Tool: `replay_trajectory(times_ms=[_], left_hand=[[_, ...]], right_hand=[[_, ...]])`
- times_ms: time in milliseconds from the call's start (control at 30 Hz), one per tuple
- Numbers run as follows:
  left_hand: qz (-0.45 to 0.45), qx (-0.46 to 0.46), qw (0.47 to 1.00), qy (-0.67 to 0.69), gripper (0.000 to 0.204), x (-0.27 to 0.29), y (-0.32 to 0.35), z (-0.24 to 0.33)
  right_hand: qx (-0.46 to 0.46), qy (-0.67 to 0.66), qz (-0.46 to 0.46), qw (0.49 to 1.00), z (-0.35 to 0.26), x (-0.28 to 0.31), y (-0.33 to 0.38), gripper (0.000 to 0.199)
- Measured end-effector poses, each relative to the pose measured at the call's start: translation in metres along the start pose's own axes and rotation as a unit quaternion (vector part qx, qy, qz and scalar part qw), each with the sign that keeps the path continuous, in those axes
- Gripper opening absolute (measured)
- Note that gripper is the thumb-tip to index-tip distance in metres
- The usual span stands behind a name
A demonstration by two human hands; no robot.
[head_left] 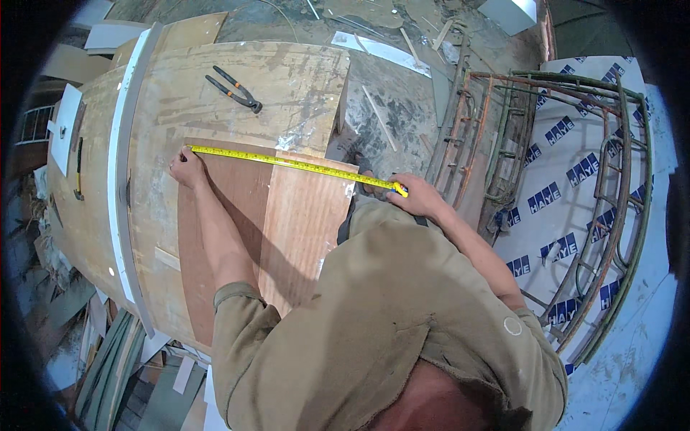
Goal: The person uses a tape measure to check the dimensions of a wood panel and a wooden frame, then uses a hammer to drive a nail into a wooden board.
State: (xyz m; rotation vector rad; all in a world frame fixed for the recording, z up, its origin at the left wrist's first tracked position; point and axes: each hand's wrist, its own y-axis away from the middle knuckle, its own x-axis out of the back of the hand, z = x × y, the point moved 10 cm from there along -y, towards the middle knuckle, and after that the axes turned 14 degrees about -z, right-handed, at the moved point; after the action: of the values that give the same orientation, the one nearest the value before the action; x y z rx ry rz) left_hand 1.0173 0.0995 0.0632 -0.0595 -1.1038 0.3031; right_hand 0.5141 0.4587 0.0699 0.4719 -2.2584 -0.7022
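Tape [316, 169] pulled out, folks, and we have it running across the upper middle of the frame, sloping slightly down to the right! Biggest first: our table [180, 86] fills the left half, while a printed white sheet [553, 158] leans into the right, with metal frames [650, 169] in front of it. A long white strip [115, 172] curves down the left of the table. Left of centre lies the brown board [198, 244], and just right of it the pale board [309, 215]; our yellow blade spans both near their top edges. Pincers [248, 100] lie open at upper left, and a dark-handled tool [78, 176] sits at far left.

Now our hands! The left hand [188, 169] pinches the tip at the brown board's upper corner; the right hand [415, 194] closes around the case [397, 189] near centre, some fingers hidden from us. We'd judge it light, the blade thin and springy, stiff when taut but apt to buckle or snap back. Best hold, we reckon: tip between finger and thumb, case in the palm, clear of the edges.
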Motion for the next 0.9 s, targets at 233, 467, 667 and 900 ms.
replay_trajectory(times_ms=[233,467,667,900], left_hand=[[0.021,-0.017,0.999,0.019,0.031,0.003,-0.002,-0.001],[-0.018,0.014,0.997,0.07,0.024,-0.011,-0.005,-0.005],[0.005,0.002,0.996,0.094,0.02,0.0,0.001,-0.01],[-0.018,0.023,0.993,0.112,0.018,0.003,0.001,-0.009]], right_hand=[[0.018,-0.005,0.008,1.0,-0.01,0.006,0.0,0.041],[0.011,0.009,0.012,1.0,-0.004,0.003,0.001,0.046],[0.028,0.01,0.026,0.999,-0.008,0.001,0.005,0.045],[-0.006,0.052,0.041,0.998,-0.024,0.012,0.013,0.043]])
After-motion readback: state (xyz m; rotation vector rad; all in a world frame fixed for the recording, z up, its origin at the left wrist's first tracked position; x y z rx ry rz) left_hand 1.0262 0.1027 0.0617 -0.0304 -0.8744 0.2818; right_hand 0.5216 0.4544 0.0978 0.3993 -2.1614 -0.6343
